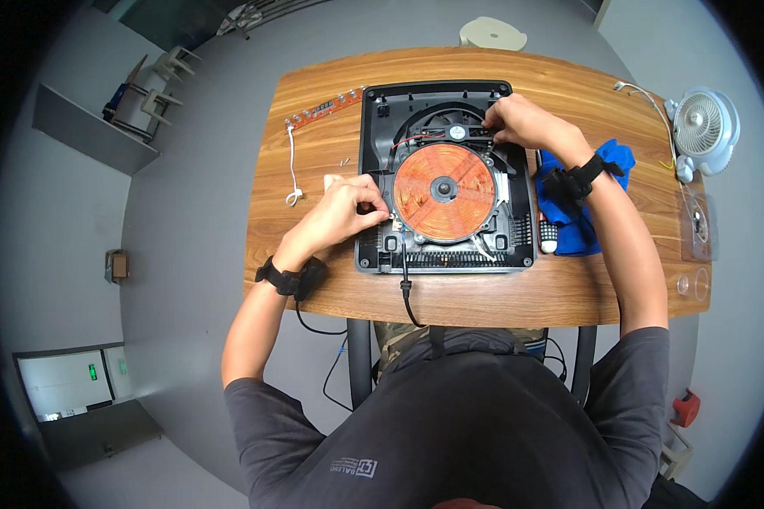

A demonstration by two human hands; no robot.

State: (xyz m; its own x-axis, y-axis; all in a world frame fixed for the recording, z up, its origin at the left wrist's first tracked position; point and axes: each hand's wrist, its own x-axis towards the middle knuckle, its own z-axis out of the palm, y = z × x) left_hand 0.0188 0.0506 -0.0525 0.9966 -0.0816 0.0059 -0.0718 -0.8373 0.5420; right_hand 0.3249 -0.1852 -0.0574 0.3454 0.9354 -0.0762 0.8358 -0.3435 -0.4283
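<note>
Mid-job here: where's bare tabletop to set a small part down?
On the table, bare strips run between the black housing and near edge, right of the black cord, and between housing and far edge. Crowded: right of the housing, around the blue cloth; left of the housing, with the left hand and white cable.

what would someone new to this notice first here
Probably the round copper coil, glowing orange in the middle of the open black casing on the wooden table. Next, the two hands: the left hand at the coil's lower left, the right hand at the casing's upper right. Off to the right, the bright blue cloth and the white fan stand out too.
</note>
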